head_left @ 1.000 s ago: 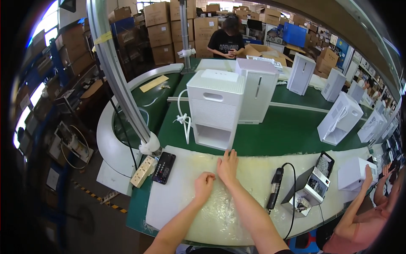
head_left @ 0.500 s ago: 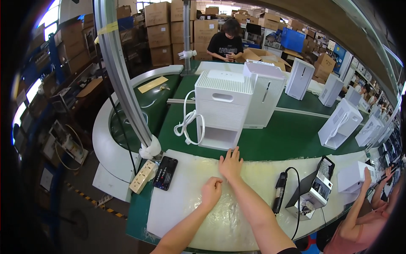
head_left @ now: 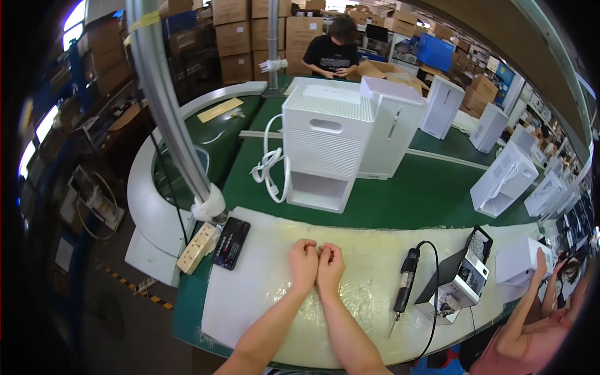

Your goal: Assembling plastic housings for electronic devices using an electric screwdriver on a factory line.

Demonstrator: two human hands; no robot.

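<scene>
Side by side above the pale, plastic-covered work mat (head_left: 262,312), my left hand (head_left: 304,265) and my right hand (head_left: 330,267) meet at the fingertips. Both have their fingers curled in, so whatever may be between them is hidden. Beyond them a white box-shaped appliance (head_left: 325,150) stands upright on the green bench, its lower front recess facing me. Its white cord (head_left: 270,169) hangs bundled at its left side, with the plug near the bottom. Neither hand touches the appliance.
A black smartphone (head_left: 231,244) and a beige power strip (head_left: 199,249) lie at left, by a metal post (head_left: 169,106). To the right are a black electric screwdriver (head_left: 407,275) and an opened white unit (head_left: 459,287). More white appliances (head_left: 505,178) stand on the bench; co-workers sit opposite and at right.
My right hand has drawn back from the appliance's base, its spread fingers now curled, and joined my left. The view has shifted slightly, showing the screwdriver's tip.
</scene>
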